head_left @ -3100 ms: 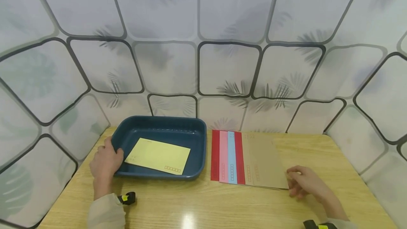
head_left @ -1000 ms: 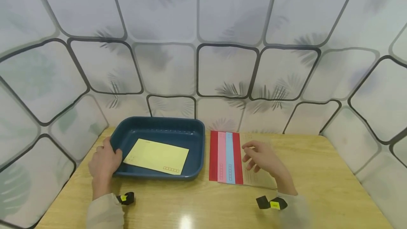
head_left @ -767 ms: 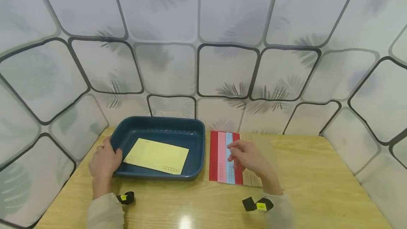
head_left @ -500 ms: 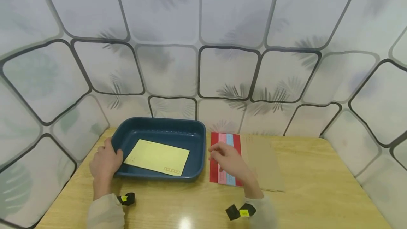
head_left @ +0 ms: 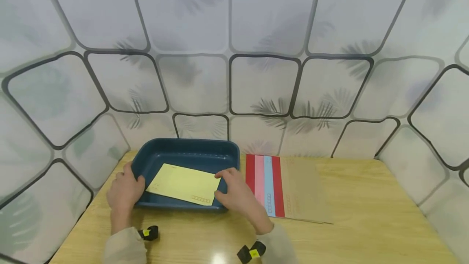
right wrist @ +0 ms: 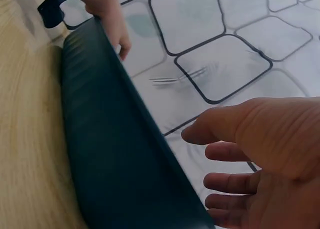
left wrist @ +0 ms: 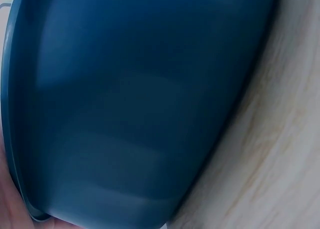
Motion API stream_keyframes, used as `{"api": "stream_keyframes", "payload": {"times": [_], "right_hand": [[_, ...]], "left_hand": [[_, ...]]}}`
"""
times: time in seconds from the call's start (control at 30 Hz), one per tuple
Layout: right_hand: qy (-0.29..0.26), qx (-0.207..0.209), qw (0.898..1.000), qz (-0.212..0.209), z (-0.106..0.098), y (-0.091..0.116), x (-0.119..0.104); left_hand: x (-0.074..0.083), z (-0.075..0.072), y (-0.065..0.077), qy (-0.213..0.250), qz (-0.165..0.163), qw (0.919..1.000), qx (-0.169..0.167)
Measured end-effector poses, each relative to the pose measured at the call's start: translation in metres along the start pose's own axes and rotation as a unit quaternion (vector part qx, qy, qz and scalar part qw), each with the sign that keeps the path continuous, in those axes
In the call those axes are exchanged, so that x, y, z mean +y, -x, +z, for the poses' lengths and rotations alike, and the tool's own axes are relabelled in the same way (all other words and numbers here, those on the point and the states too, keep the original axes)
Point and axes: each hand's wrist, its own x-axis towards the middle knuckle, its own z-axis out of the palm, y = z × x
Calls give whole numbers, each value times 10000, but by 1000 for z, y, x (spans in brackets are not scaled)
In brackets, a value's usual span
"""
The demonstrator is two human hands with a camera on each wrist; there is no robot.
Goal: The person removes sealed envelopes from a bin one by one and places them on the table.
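A dark blue tray (head_left: 205, 159) stands on the left of the table, with a yellow envelope (head_left: 181, 183) lying flat inside it. My left hand (head_left: 126, 189) grips the tray's left rim; the left wrist view shows mostly the tray's outer side (left wrist: 130, 114). Over the tray's right side is my right hand (head_left: 236, 192), thumb and index finger apart by the envelope's right edge. In the right wrist view, that hand (right wrist: 260, 159) holds nothing and its fingers are above the rim. Whether a fingertip touches the envelope, I cannot tell.
Right of the tray lies an overlapping row of envelopes: red (head_left: 250, 170), pink (head_left: 259, 174), light blue (head_left: 268, 178), another red and brown (head_left: 307, 190). Patterned fabric walls (head_left: 264, 84) enclose the wooden table (head_left: 366, 215) at the back and sides.
My right hand has moved left, from the brown envelopes' right edge across the row to the tray's right side. My left hand has stayed on the rim.
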Motion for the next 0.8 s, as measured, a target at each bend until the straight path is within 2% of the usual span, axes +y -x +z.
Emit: {"api": "stream_keyframes", "payload": {"times": [0.2,0.57,0.8], "right_hand": [[683,-133,9967,-418,14,-2,-4],[1027,93,9933,-531,30,-4,4],[1092,209,9918,-637,32,-4,5]], "left_hand": [[-2,4,0,24,-83,10000,7],[0,3,-2,-3,-65,10000,9],[-1,2,-2,-22,6,10000,50]]}}
